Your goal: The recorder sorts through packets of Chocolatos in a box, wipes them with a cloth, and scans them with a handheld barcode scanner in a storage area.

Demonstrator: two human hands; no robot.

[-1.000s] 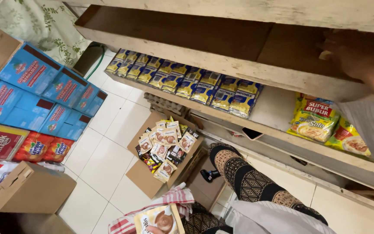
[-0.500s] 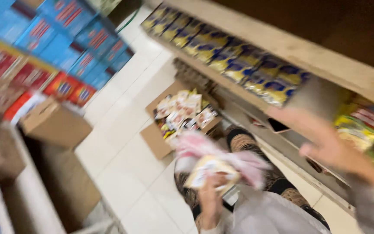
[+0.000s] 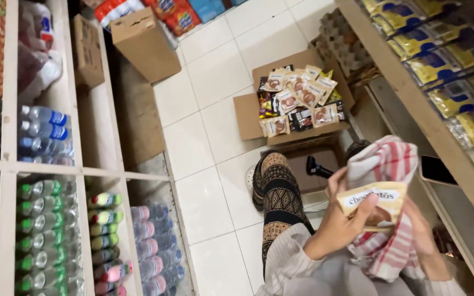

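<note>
Evidently light and crinkly, the tan snack sachet [image 3: 377, 204] sits pinched at its lower edge between the left hand [image 3: 340, 219] and right hand [image 3: 421, 233], both closed on it, over the soft red-striped cloth [image 3: 388, 164] draped behind.

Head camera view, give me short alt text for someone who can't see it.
Seen from above, a person's left hand and right hand hold a tan snack packet against a red-and-white striped cloth. On the white tiled floor, an open cardboard box holds more packets, between shelves of bottles and yellow packets.
</note>
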